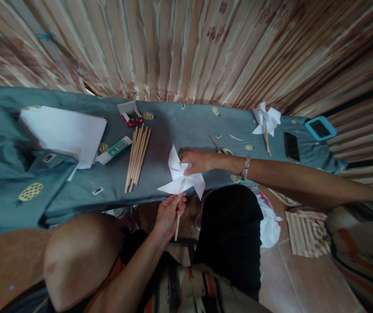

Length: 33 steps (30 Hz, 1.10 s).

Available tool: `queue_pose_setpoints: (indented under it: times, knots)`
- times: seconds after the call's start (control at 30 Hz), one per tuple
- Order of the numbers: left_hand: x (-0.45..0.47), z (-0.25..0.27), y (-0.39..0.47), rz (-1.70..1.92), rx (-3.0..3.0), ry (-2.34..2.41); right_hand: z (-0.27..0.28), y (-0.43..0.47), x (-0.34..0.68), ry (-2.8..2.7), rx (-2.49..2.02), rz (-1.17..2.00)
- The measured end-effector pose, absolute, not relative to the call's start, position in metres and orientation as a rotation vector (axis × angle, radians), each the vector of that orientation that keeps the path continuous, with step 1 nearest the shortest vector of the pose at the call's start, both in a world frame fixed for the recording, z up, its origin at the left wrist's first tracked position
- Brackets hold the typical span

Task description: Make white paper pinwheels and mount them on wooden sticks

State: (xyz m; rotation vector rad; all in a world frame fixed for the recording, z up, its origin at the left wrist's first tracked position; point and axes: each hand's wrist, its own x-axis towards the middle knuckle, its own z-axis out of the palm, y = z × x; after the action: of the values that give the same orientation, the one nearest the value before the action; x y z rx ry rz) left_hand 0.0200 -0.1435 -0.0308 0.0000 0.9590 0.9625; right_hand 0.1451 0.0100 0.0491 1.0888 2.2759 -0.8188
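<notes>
A white paper pinwheel [177,186] on a wooden stick [177,227] is held at the table's near edge, in the middle of the head view. My left hand [168,214] is closed around the stick just below the paper blades. From the right, my right hand [195,162] grips the pinwheel near its centre, thumb on the paper and the other fingers partly hidden behind a blade. Just beyond that hand lie scissors [226,151], partly covered by my forearm. Another white pinwheel [267,120] with a stick rests at the back right.
Several wooden sticks [137,158] lie left of the pinwheel. Near them are a green-and-white box [117,148] and an open red box of small metal pieces [133,118]. White paper sheets [72,130] are stacked left. A phone [292,147] and a blue-framed device [320,128] sit right.
</notes>
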Motion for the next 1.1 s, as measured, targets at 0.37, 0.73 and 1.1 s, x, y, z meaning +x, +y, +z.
queue_pose_setpoints:
  times: [0.37, 0.73, 1.1]
  knots:
    - [0.022, -0.035, -0.144, 0.967, -0.011, 0.952, 0.046, 0.015, 0.145, 2.226, 1.152, -0.927]
    - [0.022, -0.034, -0.144, 0.915, -0.017, 0.907, 0.038, 0.023, 0.151, 2.263, 1.042, -1.005]
    - [0.02, -0.034, -0.144, 0.902, -0.007, 0.881, 0.03, 0.027, 0.158, 2.319, 0.946, -1.08]
